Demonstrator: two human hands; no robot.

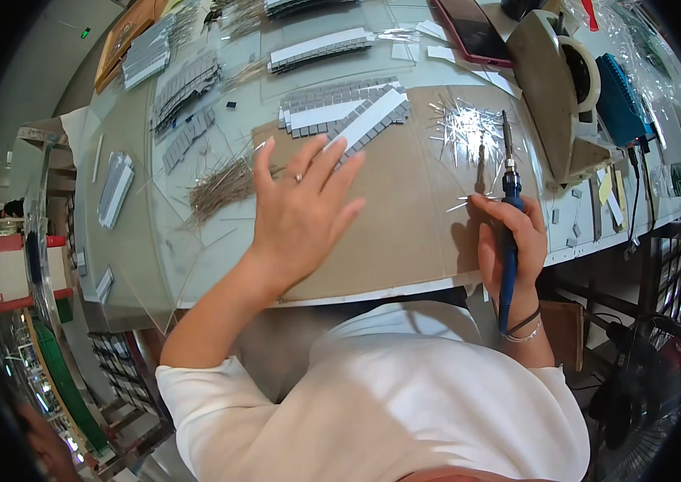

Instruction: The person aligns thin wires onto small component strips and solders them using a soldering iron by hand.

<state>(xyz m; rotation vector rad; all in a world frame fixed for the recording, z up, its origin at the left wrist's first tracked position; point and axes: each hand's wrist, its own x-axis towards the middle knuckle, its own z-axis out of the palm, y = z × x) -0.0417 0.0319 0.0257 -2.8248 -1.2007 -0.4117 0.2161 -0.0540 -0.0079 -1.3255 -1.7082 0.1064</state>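
Observation:
My right hand is wrapped around a blue-handled soldering iron, its metal tip pointing away from me. By its thumb and forefinger are a few thin silvery wires; whether they are pinched is hard to tell. My left hand hovers over or rests on the brown cardboard, fingers spread. Its fingertips reach the near end of a white strip edged with small grey tiles, lying slantwise across similar strips. Beyond the iron lies a heap of shiny wires.
A bundle of thin wires lies left of my left hand. More tiled strips spread across the glass-topped table's left and back. At the back right are a phone, a beige tape dispenser and a blue box with a cable.

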